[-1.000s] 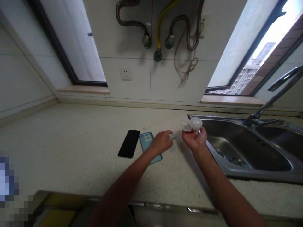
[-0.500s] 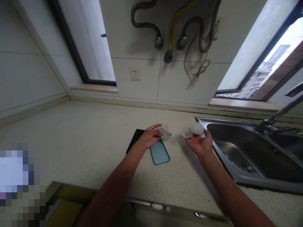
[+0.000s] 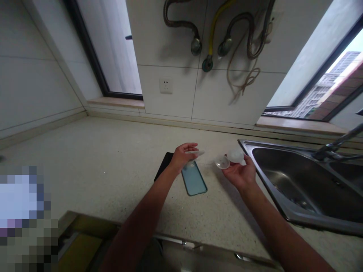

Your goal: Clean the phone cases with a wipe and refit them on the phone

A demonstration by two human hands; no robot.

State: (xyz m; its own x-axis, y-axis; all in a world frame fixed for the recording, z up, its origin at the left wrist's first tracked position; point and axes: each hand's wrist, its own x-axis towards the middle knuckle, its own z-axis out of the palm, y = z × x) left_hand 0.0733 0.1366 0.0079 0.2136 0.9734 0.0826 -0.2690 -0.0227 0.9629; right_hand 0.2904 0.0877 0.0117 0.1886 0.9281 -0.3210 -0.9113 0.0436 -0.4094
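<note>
My left hand (image 3: 183,155) hovers just above the counter and pinches a small pale wipe (image 3: 195,153) between thumb and fingers. Right below it lies a teal phone case (image 3: 193,180), with a black phone (image 3: 163,169) partly hidden behind my wrist. My right hand (image 3: 239,173) is palm up near the sink's left edge and holds a small clear round container with its hinged lid flipped back (image 3: 229,158).
A speckled counter (image 3: 93,166) runs to the left. A steel sink (image 3: 297,181) with a tap (image 3: 337,143) sits on the right. Hoses (image 3: 224,34) and a wall socket (image 3: 166,85) are on the tiled back wall between two windows. A blurred patch covers the lower left corner.
My left hand lifted off the counter with the wipe and moved up over the teal case. My right hand sank slightly, still holding the clear container. The camera shifted left.
</note>
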